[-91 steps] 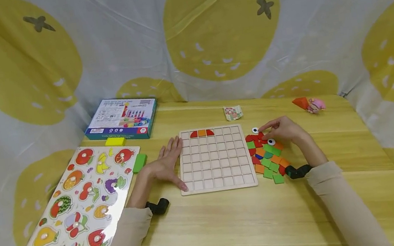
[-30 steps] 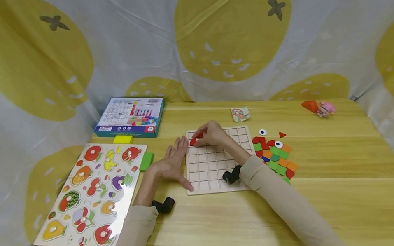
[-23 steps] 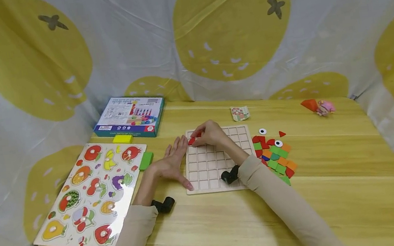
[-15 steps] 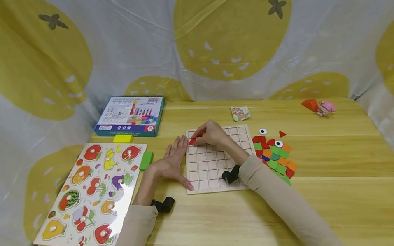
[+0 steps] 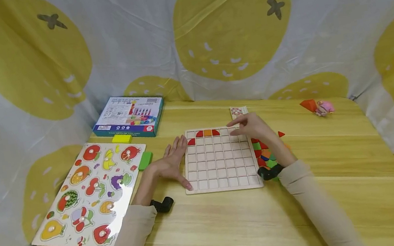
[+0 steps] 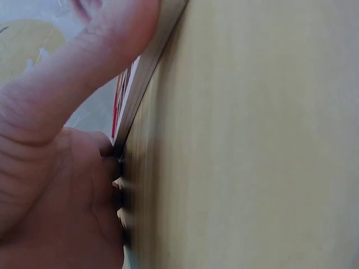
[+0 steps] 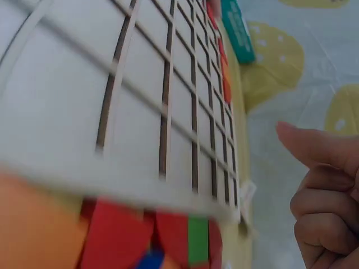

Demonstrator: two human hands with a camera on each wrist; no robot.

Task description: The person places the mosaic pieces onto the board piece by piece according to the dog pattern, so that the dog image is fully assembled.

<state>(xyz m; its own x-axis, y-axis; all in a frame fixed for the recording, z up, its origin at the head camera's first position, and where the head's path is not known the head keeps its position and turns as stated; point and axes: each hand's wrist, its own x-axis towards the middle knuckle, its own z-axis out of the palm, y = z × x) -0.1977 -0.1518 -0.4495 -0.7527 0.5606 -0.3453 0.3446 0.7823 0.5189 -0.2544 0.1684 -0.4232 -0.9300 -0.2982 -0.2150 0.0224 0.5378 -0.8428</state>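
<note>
A wooden grid board (image 5: 221, 163) lies flat on the table in the head view. In its top row sit an orange square (image 5: 207, 133) and two rounded red pieces; another rounded red piece (image 5: 191, 142) lies in the leftmost cell one row down. My left hand (image 5: 168, 166) rests along the board's left edge, fingers spread and thumb at the near corner. Over the far right corner of the board hovers my right hand (image 5: 251, 127), thumb and index finger apart with nothing between them. Its forearm partly hides a pile of coloured tiles (image 5: 258, 152) right of the board.
A fruit puzzle board (image 5: 87, 195) lies on the left, with a boxed set (image 5: 129, 117), a yellow block (image 5: 122, 139) and a green block (image 5: 145, 161) near it. Behind the grid board is a small printed card (image 5: 238, 111). A pink toy (image 5: 324, 107) lies at the far right.
My right hand took a red piece from the pile, set it in the second row's left cell, let go and moved right over the board. The left hand stays on the edge.
</note>
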